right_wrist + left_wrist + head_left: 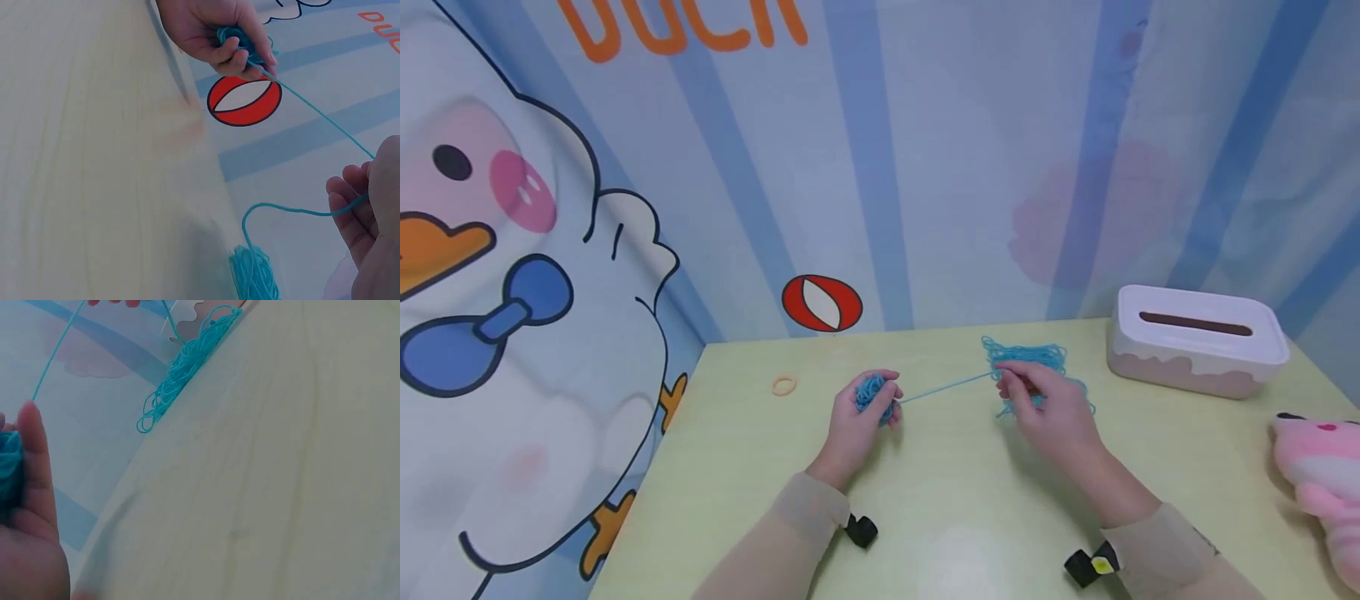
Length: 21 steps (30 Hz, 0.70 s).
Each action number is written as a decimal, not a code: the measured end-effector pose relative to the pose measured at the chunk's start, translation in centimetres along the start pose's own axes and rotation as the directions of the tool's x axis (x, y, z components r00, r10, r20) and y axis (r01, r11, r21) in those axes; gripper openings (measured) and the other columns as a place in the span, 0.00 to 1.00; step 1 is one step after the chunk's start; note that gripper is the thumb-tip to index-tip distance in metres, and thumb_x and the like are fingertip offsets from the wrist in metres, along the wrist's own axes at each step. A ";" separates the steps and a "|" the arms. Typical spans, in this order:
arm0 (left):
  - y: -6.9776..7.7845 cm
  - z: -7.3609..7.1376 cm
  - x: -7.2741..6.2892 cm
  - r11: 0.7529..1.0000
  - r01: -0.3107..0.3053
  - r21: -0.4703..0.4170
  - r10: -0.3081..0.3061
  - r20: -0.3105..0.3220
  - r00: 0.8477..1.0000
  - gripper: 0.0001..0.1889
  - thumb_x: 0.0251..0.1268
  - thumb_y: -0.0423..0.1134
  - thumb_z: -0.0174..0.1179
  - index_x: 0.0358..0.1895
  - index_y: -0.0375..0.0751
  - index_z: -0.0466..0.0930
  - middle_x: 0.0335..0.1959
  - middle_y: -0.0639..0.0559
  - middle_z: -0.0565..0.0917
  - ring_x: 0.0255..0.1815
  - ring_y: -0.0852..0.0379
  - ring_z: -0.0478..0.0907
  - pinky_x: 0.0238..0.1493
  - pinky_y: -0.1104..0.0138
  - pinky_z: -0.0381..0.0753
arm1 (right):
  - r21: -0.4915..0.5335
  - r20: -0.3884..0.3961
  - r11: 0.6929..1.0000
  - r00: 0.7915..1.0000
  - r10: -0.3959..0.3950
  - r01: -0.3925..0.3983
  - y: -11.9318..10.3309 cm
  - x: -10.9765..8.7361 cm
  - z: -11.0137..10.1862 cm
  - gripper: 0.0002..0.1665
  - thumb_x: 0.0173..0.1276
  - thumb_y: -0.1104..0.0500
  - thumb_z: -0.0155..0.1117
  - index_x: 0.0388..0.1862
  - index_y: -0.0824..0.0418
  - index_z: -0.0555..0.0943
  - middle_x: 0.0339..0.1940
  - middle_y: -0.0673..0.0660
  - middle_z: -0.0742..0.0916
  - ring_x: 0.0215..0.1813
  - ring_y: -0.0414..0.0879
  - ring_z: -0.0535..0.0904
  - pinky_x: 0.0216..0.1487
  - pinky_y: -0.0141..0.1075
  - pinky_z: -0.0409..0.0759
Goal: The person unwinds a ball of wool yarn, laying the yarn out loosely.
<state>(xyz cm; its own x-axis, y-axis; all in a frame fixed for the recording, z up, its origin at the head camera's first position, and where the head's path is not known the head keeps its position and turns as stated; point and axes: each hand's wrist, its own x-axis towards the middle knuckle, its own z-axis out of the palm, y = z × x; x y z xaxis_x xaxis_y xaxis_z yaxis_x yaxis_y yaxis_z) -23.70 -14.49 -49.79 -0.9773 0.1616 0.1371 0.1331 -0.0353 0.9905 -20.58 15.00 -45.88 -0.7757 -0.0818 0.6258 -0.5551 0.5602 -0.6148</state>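
Observation:
My left hand (852, 421) grips a small ball of blue yarn (870, 393), its thumb laid across the front. From that ball a taut strand (945, 387) runs to my right hand (1054, 410), which pinches it between thumb and fingers. Behind the right hand lies a loose heap of the same yarn (1028, 356) on the table. In the right wrist view a slack length of yarn (284, 209) curves from the right hand down to the heap (255, 275). The left wrist view shows the ball (10, 472) against the left palm, partly cut off by the frame.
A peach-coloured ring (784, 385) lies on the table (925, 517) left of the left hand. At the back right stands a white and pink tissue box (1197, 342). A pink plush toy (1322, 483) rests at the right edge. A printed cloth (955, 167) hangs behind the table.

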 end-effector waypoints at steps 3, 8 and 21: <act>-0.1 0.0 0.0 1.000 0.006 -0.006 -0.006 -0.054 0.999 0.17 0.83 0.46 0.65 0.57 0.34 0.78 0.46 0.38 0.85 0.28 0.56 0.80 0.32 0.71 0.84 | -0.017 -0.042 1.000 0.999 -0.015 0.014 0.6 -0.2 -1.0 0.10 0.77 0.70 0.68 0.53 0.65 0.91 0.35 0.55 0.94 0.35 0.41 0.90 0.39 0.15 0.81; -0.3 0.0 0.0 0.999 -0.011 -0.041 0.007 -0.084 0.996 0.13 0.78 0.39 0.70 0.47 0.44 0.72 0.41 0.50 0.81 0.26 0.56 0.74 0.28 0.71 0.78 | -0.039 -0.061 0.999 0.998 0.007 -0.010 1.5 -0.5 -2.5 0.10 0.77 0.71 0.68 0.52 0.66 0.91 0.33 0.55 0.94 0.35 0.33 0.87 0.39 0.14 0.80; -0.4 -0.1 0.1 0.998 -0.019 -0.056 0.017 -0.025 1.000 0.16 0.76 0.38 0.72 0.50 0.35 0.74 0.62 0.30 0.84 0.37 0.55 0.87 0.47 0.70 0.91 | -0.110 -0.058 0.984 0.989 0.137 -0.143 3.3 -1.4 -5.5 0.10 0.78 0.67 0.69 0.54 0.65 0.91 0.34 0.59 0.95 0.35 0.21 0.82 0.34 0.14 0.77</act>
<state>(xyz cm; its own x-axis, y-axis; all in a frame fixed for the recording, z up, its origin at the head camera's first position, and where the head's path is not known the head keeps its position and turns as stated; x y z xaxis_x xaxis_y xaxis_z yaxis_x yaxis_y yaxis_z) -23.82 -14.52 -50.21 -0.9787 0.1361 0.1540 0.1420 -0.0938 0.9854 -19.66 21.50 -46.15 -0.8257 0.0436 0.5624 -0.4023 0.6534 -0.6413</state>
